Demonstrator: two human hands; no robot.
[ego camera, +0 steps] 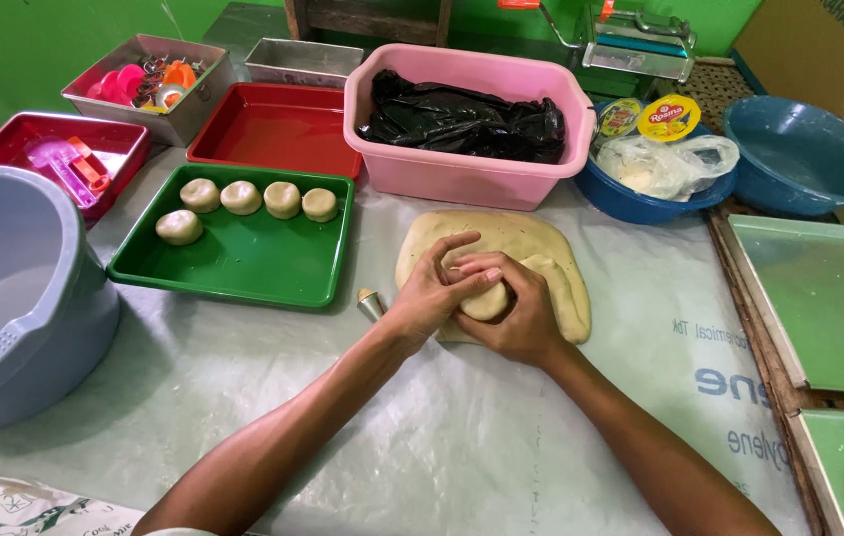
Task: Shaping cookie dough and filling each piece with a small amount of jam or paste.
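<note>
Both my hands are cupped together around a small dough ball (486, 301) just above the plastic-covered table. My left hand (432, 293) lies over the top of it and my right hand (521, 313) wraps it from the right and below. Under and behind the hands spreads a large flat slab of pale dough (531, 243). To the left, a green tray (253, 263) holds several shaped dough balls (243, 197) in a row near its far edge. A small metal cone (370, 303) lies on the table beside my left wrist.
A pink tub (461, 169) with a black plastic bag stands behind the dough. Red trays (273, 129), a metal box of cutters (149, 84), a grey basin (15, 298) at left, blue bowls (809, 154) and green baking sheets (829, 298) at right ring the table.
</note>
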